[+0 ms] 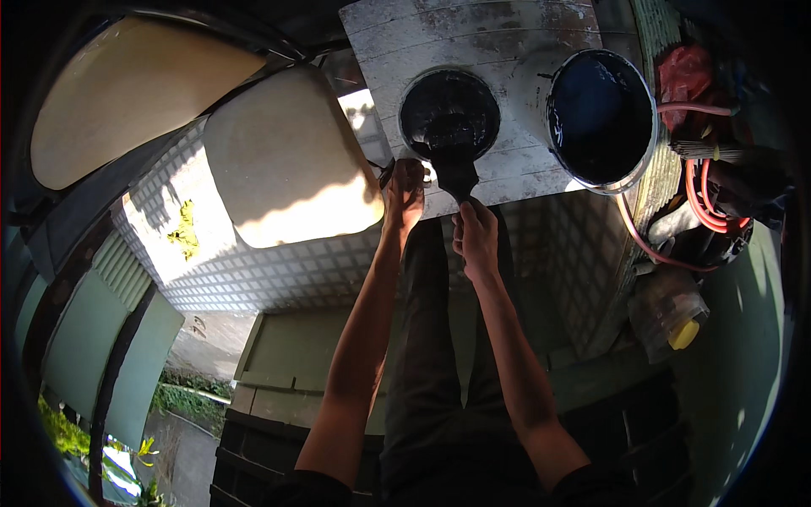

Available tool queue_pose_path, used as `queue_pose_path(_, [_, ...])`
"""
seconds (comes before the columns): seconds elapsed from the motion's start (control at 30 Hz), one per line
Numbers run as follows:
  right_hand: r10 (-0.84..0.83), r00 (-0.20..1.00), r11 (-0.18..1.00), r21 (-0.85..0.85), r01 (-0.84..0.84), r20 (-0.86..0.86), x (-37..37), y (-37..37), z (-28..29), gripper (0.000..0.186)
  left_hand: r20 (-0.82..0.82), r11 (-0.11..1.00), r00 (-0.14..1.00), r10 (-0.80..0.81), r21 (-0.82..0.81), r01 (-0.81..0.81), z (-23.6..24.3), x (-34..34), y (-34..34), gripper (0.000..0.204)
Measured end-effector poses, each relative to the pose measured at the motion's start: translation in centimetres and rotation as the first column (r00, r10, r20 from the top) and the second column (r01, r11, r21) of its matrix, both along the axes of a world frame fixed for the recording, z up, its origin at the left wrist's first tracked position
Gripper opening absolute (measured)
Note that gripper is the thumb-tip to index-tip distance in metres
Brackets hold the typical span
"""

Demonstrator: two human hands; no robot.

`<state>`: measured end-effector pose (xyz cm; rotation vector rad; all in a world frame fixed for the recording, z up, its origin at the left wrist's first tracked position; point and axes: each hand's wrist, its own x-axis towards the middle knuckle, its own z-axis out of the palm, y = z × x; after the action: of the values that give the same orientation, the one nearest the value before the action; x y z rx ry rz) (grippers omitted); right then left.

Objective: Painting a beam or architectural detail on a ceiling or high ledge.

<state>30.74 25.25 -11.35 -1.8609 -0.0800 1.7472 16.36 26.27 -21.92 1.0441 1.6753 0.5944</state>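
Observation:
My right hand is closed round the handle of a wide paintbrush coated in black. The brush's far end reaches over a round container with glossy black liquid inside. My left hand is curled at the near left side of this container, beside the board's edge. Something dark shows by its fingers, but I cannot make out what they grip. The container stands on a worn, paint-marked wooden board. To the right on the same board is a larger pale bucket, black inside.
Beige chair cushions lie to the left of the board, and a second cream panel is farther left. Pink hose, a red plastic bag and a clear bag with a yellow cap sit along the right side.

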Motion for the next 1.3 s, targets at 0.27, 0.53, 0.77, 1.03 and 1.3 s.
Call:
queue_pose_path(0.27, [0.365,0.832,0.886,0.117,-0.448,0.418,3.0,0.5,2.6,0.035,0.015,0.997,1.0,-0.016,0.072,0.015,1.0,0.6,0.4,0.011])
queue_pose_path(0.53, [0.506,0.436,0.602,0.057,-0.796,0.744,1.4,0.2,1.3,0.05,-0.092,0.961,0.992,-0.092,0.252,0.113,-0.7,-0.3,-0.6,0.017])
queue_pose_path(0.77, [0.484,0.416,0.613,0.04,-0.789,0.77,1.0,-1.8,-1.9,0.053,0.048,0.999,0.998,0.037,-0.027,-0.036,-0.3,0.8,0.0,0.02])
queue_pose_path(1.03, [0.426,0.385,0.59,0.071,-0.804,0.819,0.4,-2.2,0.0,0.053,-0.037,0.999,0.999,0.027,0.024,-0.026,-1.1,0.0,-0.6,0.021])
queue_pose_path(1.3, [0.475,0.367,0.599,0.012,-0.801,0.8,1.4,-1.9,-1.2,0.054,-0.023,0.997,1.0,0.014,0.081,-0.012,0.0,0.5,0.0,0.019])
